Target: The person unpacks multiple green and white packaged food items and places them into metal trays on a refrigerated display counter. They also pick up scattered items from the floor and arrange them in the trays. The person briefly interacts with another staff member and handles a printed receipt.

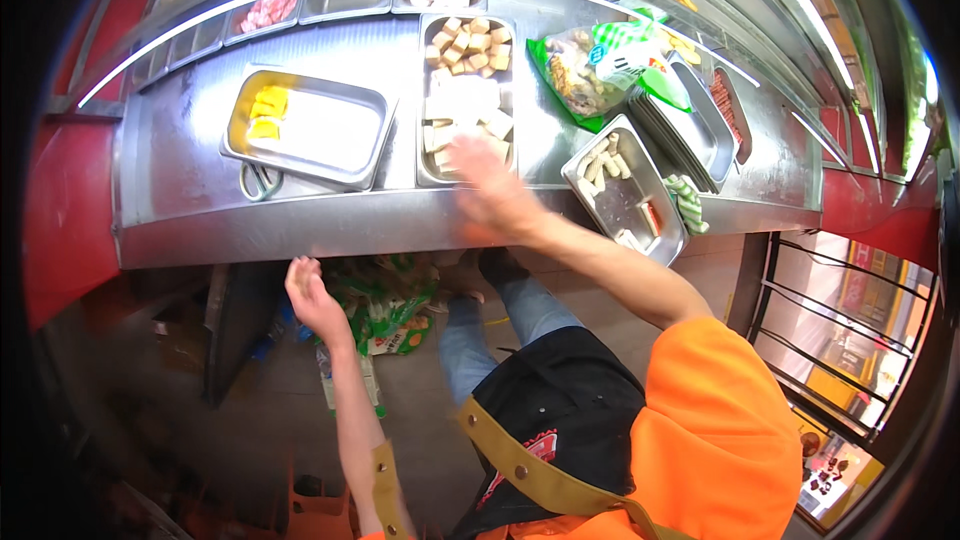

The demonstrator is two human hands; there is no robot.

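Observation:
My right hand (495,187), blurred, reaches over the near end of a long steel pan (421,101). Pale blocks (495,122), which look like tofu, lie in the pan's near part, and smaller tan cubes (469,45) fill its far part. Bright glare washes out the middle. Whether the right fingers grip anything is lost in the blur. My left hand (319,304) hangs just below the counter's front edge, fingers loosely bent, with nothing seen in it. Left of the long pan, a shallow steel tray (330,127) holds a few yellow pieces (268,112).
Scissors (260,181) lie partly under the shallow tray. A steel pan (626,195) with pale rolls juts past the counter edge beside a green-striped cloth (686,204). Behind it are a green food bag (600,67) and stacked trays (701,127). Plastic bags (394,307) lie on the floor.

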